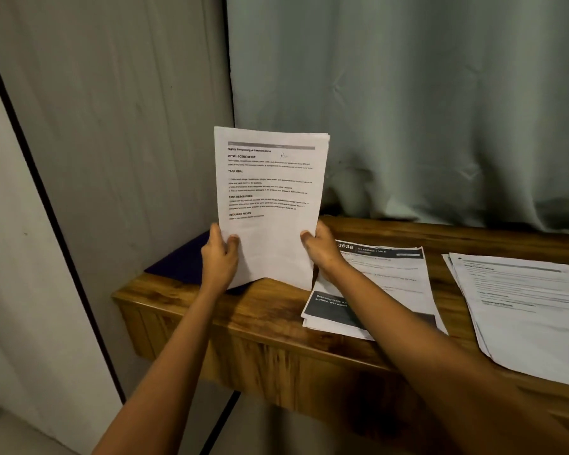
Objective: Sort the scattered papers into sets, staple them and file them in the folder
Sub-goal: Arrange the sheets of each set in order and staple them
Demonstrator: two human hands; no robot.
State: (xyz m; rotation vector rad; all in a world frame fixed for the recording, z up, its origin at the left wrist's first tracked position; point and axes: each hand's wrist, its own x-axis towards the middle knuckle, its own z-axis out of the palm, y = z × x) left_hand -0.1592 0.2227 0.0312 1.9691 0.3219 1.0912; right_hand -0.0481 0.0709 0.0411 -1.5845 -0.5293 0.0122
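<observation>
A set of printed white papers (pixel 270 198) stands upright on its bottom edge on the wooden table (pixel 250 326). My left hand (pixel 219 256) grips its lower left edge, thumb on the front page. My right hand (pixel 322 246) grips the lower right edge the same way. Behind and under the set lies a dark blue folder (pixel 181 264), partly hidden. A second paper set (pixel 385 277) with dark header blocks lies flat to the right, under my right forearm. A third stack of papers (pixel 523 307) lies at the far right. No stapler shows.
The table's left end stands in a corner, with a grey wall (pixel 112 126) on the left and a grey-green curtain (pixel 408 93) hanging behind. The table's front edge runs diagonally down to the right.
</observation>
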